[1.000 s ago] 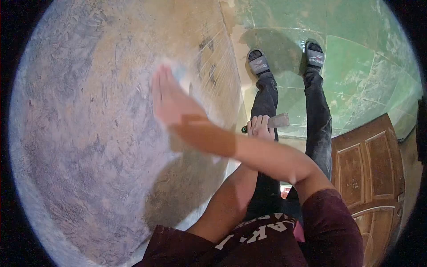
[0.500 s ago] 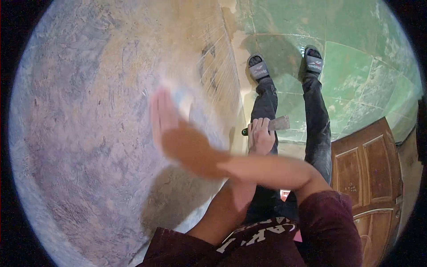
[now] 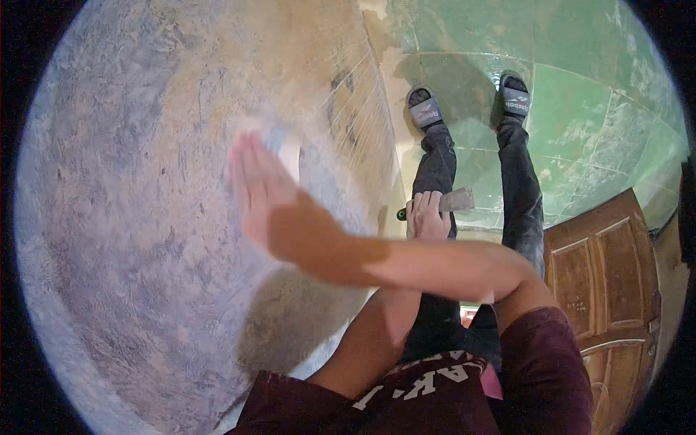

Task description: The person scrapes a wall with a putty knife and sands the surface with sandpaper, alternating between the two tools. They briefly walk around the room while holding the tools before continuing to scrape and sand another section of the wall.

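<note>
My right hand (image 3: 272, 199) is stretched across to the plastered wall (image 3: 145, 239), its fingers flat and a little blurred. Under and beside those fingers is a white and pale blue sheet (image 3: 288, 154), too smeared to name more closely. Whitish dust or blur surrounds the fingertips. Lower and to the right, my left hand (image 3: 429, 216) is closed round the handle of a putty knife (image 3: 458, 199). Its flat, plaster-marked blade points right, and the dark handle end sticks out on the left. The right forearm passes over the left arm.
Green floor tiles (image 3: 573, 109) with pale dusty smears lie under my sandalled feet (image 3: 426, 109). A brown panelled wooden door (image 3: 605, 279) is at the right. Scratch lines mark the tan lower strip of wall (image 3: 355, 101) near the floor.
My right hand has shifted slightly left along the wall with the sheet. My left hand keeps the putty knife in nearly the same place.
</note>
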`<state>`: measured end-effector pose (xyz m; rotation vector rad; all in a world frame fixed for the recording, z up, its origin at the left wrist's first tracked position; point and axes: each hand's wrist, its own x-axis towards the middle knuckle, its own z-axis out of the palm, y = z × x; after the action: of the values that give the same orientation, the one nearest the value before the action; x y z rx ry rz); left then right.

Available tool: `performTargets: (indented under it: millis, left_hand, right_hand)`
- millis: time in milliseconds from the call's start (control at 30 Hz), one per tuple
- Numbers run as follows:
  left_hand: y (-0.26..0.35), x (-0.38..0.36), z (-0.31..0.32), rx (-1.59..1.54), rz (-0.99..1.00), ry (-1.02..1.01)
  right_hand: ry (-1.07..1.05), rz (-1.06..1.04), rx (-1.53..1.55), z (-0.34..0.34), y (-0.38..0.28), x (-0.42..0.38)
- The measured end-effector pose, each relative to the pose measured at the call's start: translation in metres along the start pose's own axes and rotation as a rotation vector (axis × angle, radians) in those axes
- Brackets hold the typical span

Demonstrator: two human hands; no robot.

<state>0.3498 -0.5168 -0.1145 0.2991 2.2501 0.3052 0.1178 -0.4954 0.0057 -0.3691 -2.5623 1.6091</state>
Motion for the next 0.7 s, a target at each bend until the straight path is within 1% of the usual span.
performTargets:
  millis: [33,67,100,133,200,233,300,333,367,433,467,500,533,567,667,700]
  left_hand:
    - [0.001,0.002,0.0,0.008,-0.005,-0.013]
    - [0.007,0.003,-0.01,0.006,-0.004,-0.045]
    - [0.009,0.003,-0.007,0.002,-0.003,-0.04]
    - [0.011,0.005,-0.004,0.002,-0.004,-0.013]
    - [0.013,0.006,-0.006,0.014,0.012,0.017]
    - [0.013,0.009,-0.008,0.019,0.019,0.026]
    - [0.006,0.006,-0.003,0.02,0.025,0.001]
    - [0.005,0.005,0.0,0.024,0.022,0.041]
    - [0.007,0.004,-0.008,0.028,0.023,0.037]
    - [0.016,0.007,-0.025,0.08,0.019,-0.125]
    - [-0.004,0.0,0.0,0.108,0.143,0.091]
    - [-0.004,-0.001,0.006,0.107,0.143,0.093]
    - [0.004,0.002,-0.001,0.055,0.094,0.061]
    - [0.009,0.007,-0.008,0.005,0.047,0.03]
    - [0.003,0.005,-0.001,-0.004,0.054,0.053]
    - [0.003,0.003,0.003,0.004,0.047,0.075]
  right_hand:
    - [0.0,-0.005,-0.007,0.002,0.012,0.013]
    - [0.006,-0.017,-0.077,0.004,0.023,0.024]
    - [0.012,-0.033,-0.143,0.004,0.028,0.03]
    - [0.015,-0.041,-0.143,-0.002,0.02,0.019]
    - [-0.199,-0.187,-0.103,-0.014,-0.001,-0.016]
    - [-0.189,-0.194,-0.104,-0.011,0.0,-0.019]
    - [-0.125,-0.091,0.296,-0.006,0.001,-0.029]
    - [-0.126,-0.192,-0.022,-0.016,0.016,-0.003]
    - [-0.124,-0.188,-0.02,-0.012,0.031,0.018]
    - [-0.055,-0.028,0.106,-0.005,0.052,0.048]
    - [-0.074,-0.024,0.065,-0.007,0.044,0.041]
    - [-0.074,-0.026,0.064,-0.014,0.03,0.019]
    - [-0.134,-0.108,-0.015,-0.022,0.013,-0.012]
    - [-0.19,-0.19,-0.095,-0.024,0.007,-0.026]
    - [-0.225,-0.158,-0.119,-0.018,0.014,-0.023]
    - [-0.229,-0.157,-0.121,-0.011,0.024,-0.01]
